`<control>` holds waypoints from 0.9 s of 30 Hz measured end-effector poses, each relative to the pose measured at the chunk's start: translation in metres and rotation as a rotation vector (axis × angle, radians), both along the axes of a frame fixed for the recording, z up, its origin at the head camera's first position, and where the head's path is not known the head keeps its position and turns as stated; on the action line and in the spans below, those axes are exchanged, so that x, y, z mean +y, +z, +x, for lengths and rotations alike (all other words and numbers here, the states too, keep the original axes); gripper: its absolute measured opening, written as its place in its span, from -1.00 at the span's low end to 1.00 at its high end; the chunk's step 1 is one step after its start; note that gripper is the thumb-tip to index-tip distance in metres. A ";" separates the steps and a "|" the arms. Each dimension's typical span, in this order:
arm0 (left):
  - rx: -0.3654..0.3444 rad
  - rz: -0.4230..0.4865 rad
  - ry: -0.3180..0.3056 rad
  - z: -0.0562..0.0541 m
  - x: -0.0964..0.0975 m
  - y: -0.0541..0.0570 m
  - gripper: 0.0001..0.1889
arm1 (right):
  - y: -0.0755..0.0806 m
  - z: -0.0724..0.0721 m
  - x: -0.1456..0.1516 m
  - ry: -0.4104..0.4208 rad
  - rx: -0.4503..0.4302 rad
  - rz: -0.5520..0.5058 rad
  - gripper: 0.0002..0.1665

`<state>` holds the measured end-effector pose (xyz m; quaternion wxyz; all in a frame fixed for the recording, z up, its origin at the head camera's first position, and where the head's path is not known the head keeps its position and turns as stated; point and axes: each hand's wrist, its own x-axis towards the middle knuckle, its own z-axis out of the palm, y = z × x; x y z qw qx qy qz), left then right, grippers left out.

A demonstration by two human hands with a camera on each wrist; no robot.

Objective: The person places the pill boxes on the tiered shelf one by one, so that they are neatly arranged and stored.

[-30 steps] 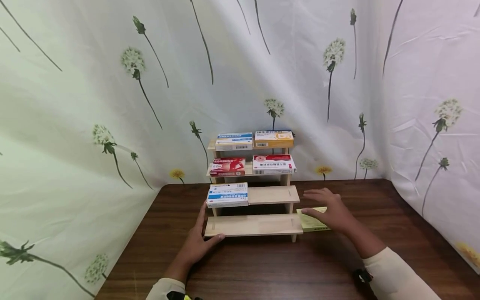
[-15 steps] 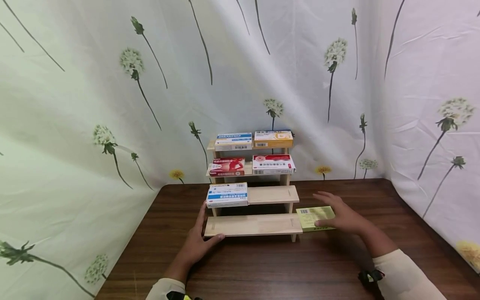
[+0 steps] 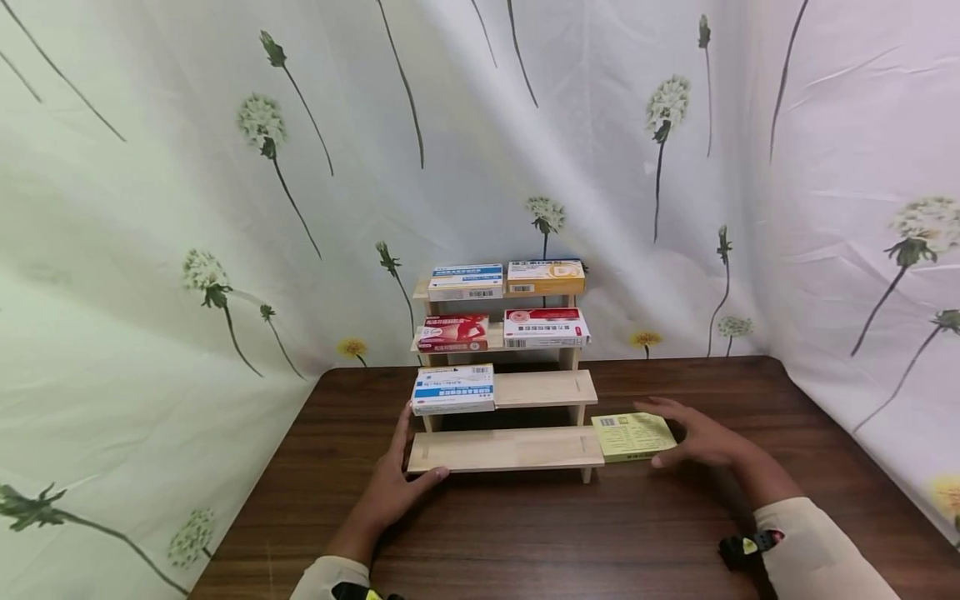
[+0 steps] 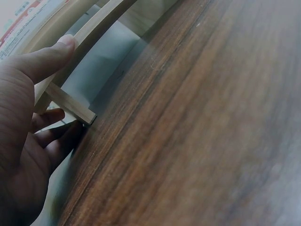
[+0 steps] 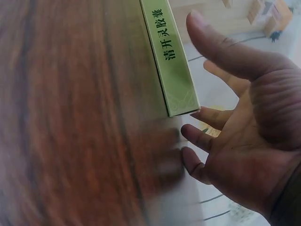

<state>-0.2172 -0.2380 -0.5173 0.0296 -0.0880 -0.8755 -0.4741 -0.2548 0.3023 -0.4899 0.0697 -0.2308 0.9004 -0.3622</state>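
My left hand [image 3: 392, 482] holds the left front corner of a stepped wooden display stand [image 3: 510, 450]. In the left wrist view its thumb [image 4: 59, 55] lies on the lowest board's edge, with the other fingers beside a leg. A yellow-green medicine box [image 3: 632, 437] lies flat at the right end of the lowest step. My right hand [image 3: 697, 437] is spread around the box's right end, thumb in front and fingers behind. In the right wrist view a finger is close to the box's corner; whether it touches cannot be told.
A blue-and-white box [image 3: 453, 389] lies on the left of the second step. Above it sit a red box [image 3: 453, 333] and a red-and-white box [image 3: 547, 328]. The top step bears another blue-and-white box [image 3: 467, 282] and an orange-and-white box [image 3: 546, 277]. A flower-print curtain [image 3: 480, 167] hangs behind the brown table [image 3: 525, 533].
My right hand has drawn back to the right and uncovered more of the yellow-green box. The box stays by the stand, and my left hand has kept its place.
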 end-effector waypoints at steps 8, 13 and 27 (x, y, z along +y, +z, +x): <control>0.010 0.020 -0.011 0.001 -0.001 -0.002 0.32 | -0.005 -0.004 0.004 0.019 -0.022 -0.018 -0.06; 0.020 0.017 -0.015 -0.001 -0.001 -0.004 0.32 | -0.008 -0.004 0.006 0.003 0.000 -0.018 -0.20; 0.030 0.020 -0.019 -0.001 -0.001 -0.004 0.31 | -0.013 -0.004 0.010 0.004 0.044 0.003 -0.32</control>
